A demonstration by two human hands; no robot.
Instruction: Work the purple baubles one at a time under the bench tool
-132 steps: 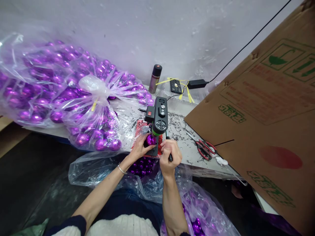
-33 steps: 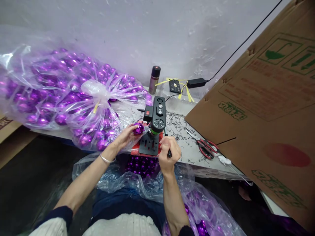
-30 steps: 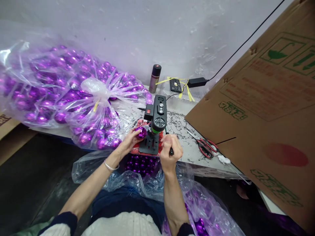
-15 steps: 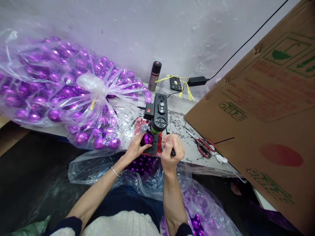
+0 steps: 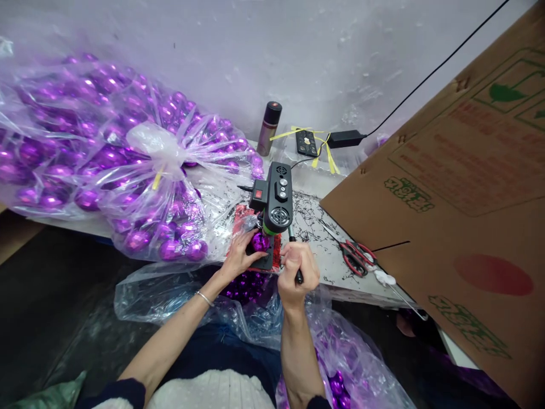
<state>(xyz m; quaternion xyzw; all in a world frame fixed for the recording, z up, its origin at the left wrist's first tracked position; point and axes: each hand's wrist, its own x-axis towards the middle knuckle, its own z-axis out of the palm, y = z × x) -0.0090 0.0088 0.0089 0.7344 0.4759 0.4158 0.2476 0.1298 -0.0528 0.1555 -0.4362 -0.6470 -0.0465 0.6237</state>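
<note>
Thumb and fingers of my left hand are closed round a shiny purple ball, holding it on the dark base under a small black drill press. The top of the ball is partly hidden beneath the machine's head. My right hand is a fist around the machine's lever, whose black grip end pokes out below the fingers. Under the machine lies a red mat with dark shavings scattered about it.
A knotted clear bag of purple balls fills the table's left. Behind stand a spray can and a power adapter. Red-handled scissors lie to the right, beside a large cardboard box. An open bag with balls hangs below the edge.
The purple ball and my left hand have shifted slightly right, further under the machine's head. My right fist has dropped a little with the lever. The view has moved slightly.
</note>
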